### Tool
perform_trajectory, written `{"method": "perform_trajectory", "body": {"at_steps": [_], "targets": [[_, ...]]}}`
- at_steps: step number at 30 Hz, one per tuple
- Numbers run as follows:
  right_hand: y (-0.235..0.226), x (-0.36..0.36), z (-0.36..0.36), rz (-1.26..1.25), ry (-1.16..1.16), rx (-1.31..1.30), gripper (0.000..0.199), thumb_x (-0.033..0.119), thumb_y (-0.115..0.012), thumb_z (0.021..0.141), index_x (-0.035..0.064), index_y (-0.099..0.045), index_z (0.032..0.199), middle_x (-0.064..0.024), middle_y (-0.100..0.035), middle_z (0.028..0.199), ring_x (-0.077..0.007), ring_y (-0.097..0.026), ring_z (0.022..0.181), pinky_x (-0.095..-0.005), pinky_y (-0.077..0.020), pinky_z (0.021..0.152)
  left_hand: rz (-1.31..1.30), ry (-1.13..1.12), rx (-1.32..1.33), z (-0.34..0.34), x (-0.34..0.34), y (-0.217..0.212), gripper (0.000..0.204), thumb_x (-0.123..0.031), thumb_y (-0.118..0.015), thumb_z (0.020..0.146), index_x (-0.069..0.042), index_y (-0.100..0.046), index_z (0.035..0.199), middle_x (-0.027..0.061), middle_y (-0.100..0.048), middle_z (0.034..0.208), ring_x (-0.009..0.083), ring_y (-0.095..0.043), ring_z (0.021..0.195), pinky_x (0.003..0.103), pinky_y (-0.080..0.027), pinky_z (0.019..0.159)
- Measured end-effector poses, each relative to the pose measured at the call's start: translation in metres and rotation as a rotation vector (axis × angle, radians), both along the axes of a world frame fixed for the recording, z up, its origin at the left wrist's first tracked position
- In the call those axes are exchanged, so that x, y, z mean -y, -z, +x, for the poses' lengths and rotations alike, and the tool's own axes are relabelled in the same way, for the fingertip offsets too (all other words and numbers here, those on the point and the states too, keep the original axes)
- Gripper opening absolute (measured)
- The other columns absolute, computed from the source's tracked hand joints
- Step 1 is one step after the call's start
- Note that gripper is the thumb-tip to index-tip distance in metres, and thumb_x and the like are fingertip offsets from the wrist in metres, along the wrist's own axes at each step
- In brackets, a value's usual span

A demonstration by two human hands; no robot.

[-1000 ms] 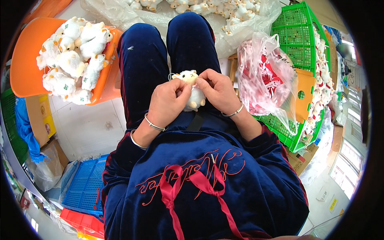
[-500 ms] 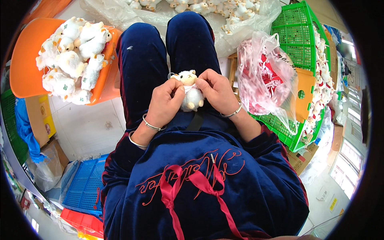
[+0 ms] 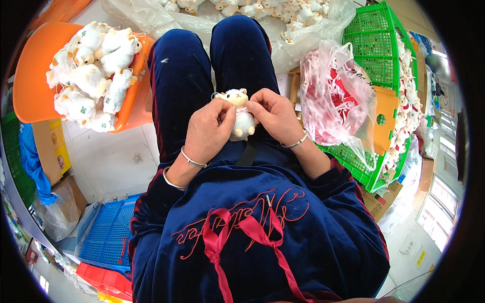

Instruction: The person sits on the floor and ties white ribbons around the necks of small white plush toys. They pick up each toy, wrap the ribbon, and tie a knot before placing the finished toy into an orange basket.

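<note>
A small white plush animal (image 3: pixel 241 119) with a tan face sits upright over my lap, between both hands. My left hand (image 3: pixel 208 130) grips its left side with the thumb against its body. My right hand (image 3: pixel 274 115) pinches at its neck, where a thin pink ribbon shows. Both wrists wear silver bangles. My legs in dark blue velvet trousers (image 3: pixel 179 76) stretch away from me beneath the toy.
An orange tub (image 3: pixel 35 91) at the left holds several white plush animals (image 3: pixel 93 70). A green crate (image 3: pixel 376 55) at the right holds a clear bag of red and white pieces (image 3: pixel 336 101). More plush toys lie on plastic sheeting (image 3: pixel 262 10) ahead. A blue crate (image 3: pixel 108 235) lies lower left.
The plush toy has been turned slightly and sits a little lower between the hands; my fingers have shifted at its neck. Nothing else has moved.
</note>
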State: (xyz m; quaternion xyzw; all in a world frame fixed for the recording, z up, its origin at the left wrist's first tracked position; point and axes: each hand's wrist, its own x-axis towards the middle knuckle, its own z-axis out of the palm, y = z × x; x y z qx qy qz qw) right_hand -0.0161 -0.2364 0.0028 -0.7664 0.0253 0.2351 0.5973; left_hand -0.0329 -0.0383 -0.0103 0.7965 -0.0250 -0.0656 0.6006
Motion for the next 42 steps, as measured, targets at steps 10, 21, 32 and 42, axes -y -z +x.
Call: {"method": "perform_trajectory", "body": {"at_steps": [10, 21, 32, 42], "targets": [[-0.005, -0.011, -0.001, -0.138, -0.048, 0.199, 0.015, 0.015, -0.068, 0.095, -0.0004, -0.066, 0.094, -0.009, -0.066, 0.076, -0.0134, -0.062, 0.067, -0.0296, -0.0504, 0.063, 0.082, 0.282, -0.188, 0.028, -0.03, -0.014, 0.019, -0.014, -0.071, 0.091, 0.005, -0.07, 0.095, 0.0076, -0.069, 0.073, 0.0094, -0.06, 0.06, 0.025, -0.047, 0.057], [-0.003, -0.006, 0.002, 0.009, -0.017, -0.007, 0.015, 0.013, -0.069, 0.095, -0.0017, -0.066, 0.093, -0.0028, -0.067, 0.078, -0.0064, -0.06, 0.07, -0.0252, -0.0502, 0.063, -0.133, 0.257, -0.645, 0.037, -0.03, -0.024, 0.019, -0.017, -0.068, 0.095, 0.002, -0.068, 0.097, 0.0036, -0.07, 0.077, 0.0067, -0.069, 0.068, 0.018, -0.047, 0.051], [0.004, 0.0, 0.002, -0.006, -0.042, 0.025, 0.016, 0.014, -0.068, 0.096, -0.0016, -0.065, 0.093, -0.0019, -0.065, 0.077, -0.0069, -0.058, 0.07, -0.0258, -0.049, 0.063, -0.343, 0.059, -0.499, 0.009, -0.013, -0.005, 0.019, -0.017, -0.06, 0.103, 0.0, -0.066, 0.097, 0.0019, -0.066, 0.078, 0.0056, -0.061, 0.061, 0.02, -0.051, 0.058], [0.002, -0.001, 0.001, 0.026, -0.053, 0.022, 0.017, 0.015, -0.066, 0.098, -0.0022, -0.067, 0.098, -0.0029, -0.067, 0.079, -0.0066, -0.058, 0.069, -0.0257, -0.0493, 0.063, -0.374, 0.047, -0.471, 0.006, -0.015, -0.003, 0.017, -0.016, -0.063, 0.1, 0.001, -0.066, 0.099, 0.0019, -0.067, 0.076, 0.0053, -0.062, 0.061, 0.019, -0.051, 0.058]]}}
